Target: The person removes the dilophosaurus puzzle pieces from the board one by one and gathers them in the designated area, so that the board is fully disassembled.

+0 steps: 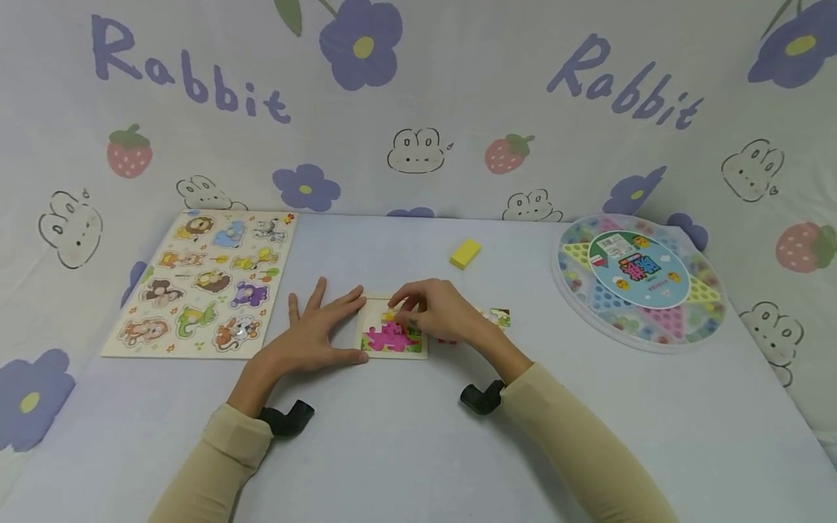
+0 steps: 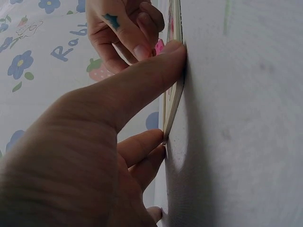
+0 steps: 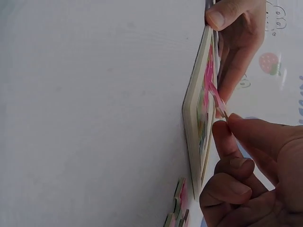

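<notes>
A small wooden jigsaw tray (image 1: pixel 396 356) lies on the table, partly filled with pink and green pieces. My left hand (image 1: pixel 307 335) is spread at its left side, with the thumb on the lower left corner and a fingertip at the upper left. In the left wrist view that thumb (image 2: pixel 142 73) lies straight along the tray's edge. Over the tray, my right hand (image 1: pixel 445 309) pinches a pink puzzle piece (image 3: pixel 218 101) between thumb and index finger. The piece is tilted, its lower end close to the filled-in pieces. The right fingers hide part of the tray from above.
Loose puzzle pieces (image 1: pixel 500 317) lie right of the tray, partly behind the right wrist. A yellow block (image 1: pixel 466 254) sits farther back. At left is an animal peg-puzzle board (image 1: pixel 176 351); at right, a round star-patterned game box (image 1: pixel 641 272). A printed cloth (image 1: pixel 458 94) hangs behind the table.
</notes>
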